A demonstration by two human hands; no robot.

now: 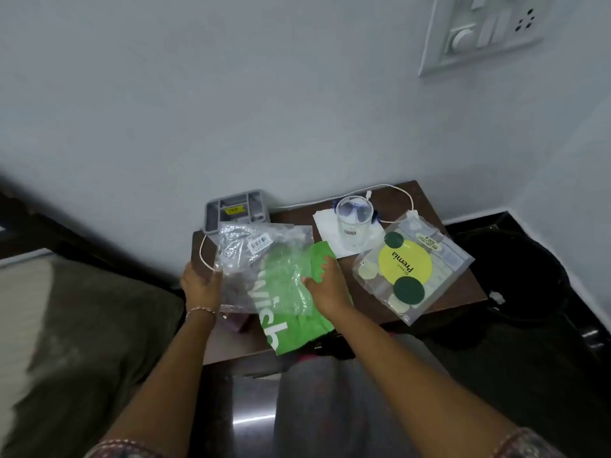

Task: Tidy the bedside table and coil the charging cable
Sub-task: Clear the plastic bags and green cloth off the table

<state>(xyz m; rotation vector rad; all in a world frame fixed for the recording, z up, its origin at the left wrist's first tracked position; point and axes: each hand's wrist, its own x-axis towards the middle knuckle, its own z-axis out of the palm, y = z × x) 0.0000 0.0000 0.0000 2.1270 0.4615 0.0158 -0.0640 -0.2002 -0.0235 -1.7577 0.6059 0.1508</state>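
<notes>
Left hand (201, 282) grips crinkly clear bag (251, 256), right hand (325, 287) pinches green bag (297, 312); charging cable (393, 186) trails along bedside table (426, 201) back edge, likely light, limp, springy, so grab near plug end.

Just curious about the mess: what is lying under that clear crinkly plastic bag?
A green bag with white lettering shows through the clear plastic bag, which the left hand grips. The right hand holds the green one. Anything beneath the green bag is covered.

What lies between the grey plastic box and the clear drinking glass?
Bare brown tabletop, with the white charging cable along its back edge; head view.
</notes>
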